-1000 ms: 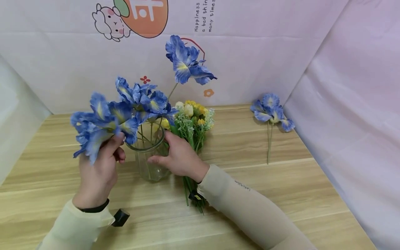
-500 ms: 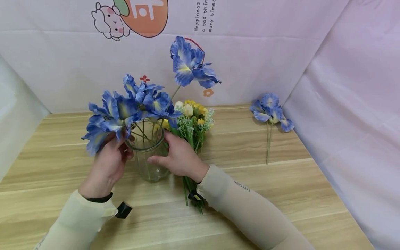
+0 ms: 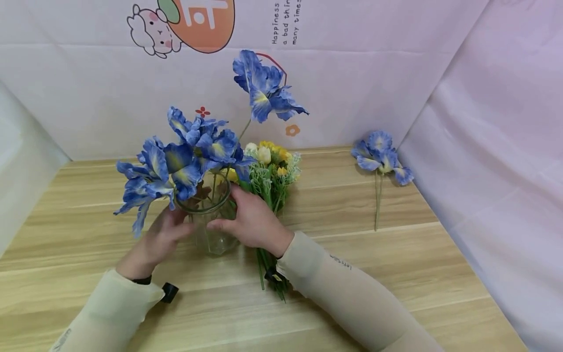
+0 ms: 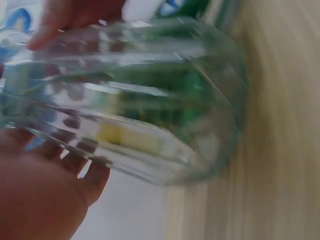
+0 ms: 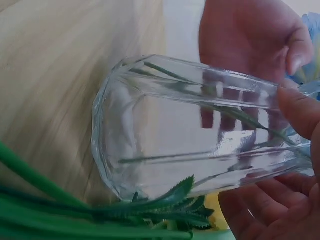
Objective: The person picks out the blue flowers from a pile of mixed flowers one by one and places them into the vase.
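A clear ribbed glass vase (image 3: 204, 230) stands upright on the table, with blue irises (image 3: 211, 142) in its mouth. Thin stems show through its glass in the right wrist view. My right hand (image 3: 252, 217) grips its right side near the rim, thumb across the front and fingers round the back. On the other side, my left hand (image 3: 162, 234) lies beside the vase below the left blooms (image 3: 154, 176), holding no flower. Through the glass (image 5: 165, 120), its straight fingers show behind the vase, its thumb spread apart. One tall iris (image 3: 266, 90) leans up and right.
A bunch of yellow and white flowers (image 3: 266, 168) with green stems lies just right of the vase, partly under my right wrist. Farther right, a single blue iris (image 3: 381, 156) lies on the wooden table (image 3: 352, 288). A printed white cloth (image 3: 352, 63) hangs behind.
My left hand has moved right and released the iris stem at the vase's rim, its fingers now behind the glass. The left blooms have shifted right. My right hand keeps its grip.
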The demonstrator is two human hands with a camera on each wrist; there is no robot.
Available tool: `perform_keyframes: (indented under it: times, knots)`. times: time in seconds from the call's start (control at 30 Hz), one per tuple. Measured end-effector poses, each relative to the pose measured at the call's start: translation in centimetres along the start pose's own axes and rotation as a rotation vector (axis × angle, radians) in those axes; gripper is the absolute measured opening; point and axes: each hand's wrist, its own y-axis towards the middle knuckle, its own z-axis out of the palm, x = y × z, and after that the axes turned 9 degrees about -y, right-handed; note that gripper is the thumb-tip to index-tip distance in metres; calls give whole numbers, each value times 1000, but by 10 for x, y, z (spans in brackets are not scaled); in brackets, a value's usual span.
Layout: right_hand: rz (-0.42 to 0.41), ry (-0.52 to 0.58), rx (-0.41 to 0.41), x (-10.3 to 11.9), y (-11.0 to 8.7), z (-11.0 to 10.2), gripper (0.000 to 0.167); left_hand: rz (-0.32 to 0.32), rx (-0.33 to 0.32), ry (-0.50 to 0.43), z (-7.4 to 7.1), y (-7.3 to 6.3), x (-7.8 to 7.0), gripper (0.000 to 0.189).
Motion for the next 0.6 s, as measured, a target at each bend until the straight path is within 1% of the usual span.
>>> perform_keyframes:
  times: [0.03,0.1,0.13,0.2,0.23,0.3,0.37,0.43,0.47,0.5,0.57,0.6]
  knots:
    - [-3,-43,5,-2,0,0,86,-63,13,127,-1,0,0,55]
    - [-11,-128,20,-9,-3,-1,92,-175,40,326,-3,3,-1,63]
    - [-21,-165,17,-14,-6,-3,94,-223,47,397,-4,4,-2,64]
    - [-32,-196,-14,-28,-13,-9,94,-278,52,471,-5,5,-4,67]
    - [-43,-196,-49,-37,-17,-13,91,-284,52,490,-6,5,-4,67]
    - [-49,-181,-126,-56,-24,-27,77,-267,51,509,-6,5,-3,68]
    - [11,-186,-193,-76,-31,-46,61,-236,49,517,-6,3,-1,70]
    - [92,-236,-234,-104,-35,-66,48,-210,43,520,-6,2,0,69]
    - [152,-264,-241,-119,-37,-76,42,-200,40,528,-7,2,1,69]
    - [217,-296,-229,-136,-39,-86,38,-195,37,537,-7,2,1,68]
    - [321,-360,-200,-173,-44,-106,33,-189,32,550,-8,1,1,67]
    - [374,-372,-166,-191,-48,-116,32,-184,33,543,-9,1,1,67]
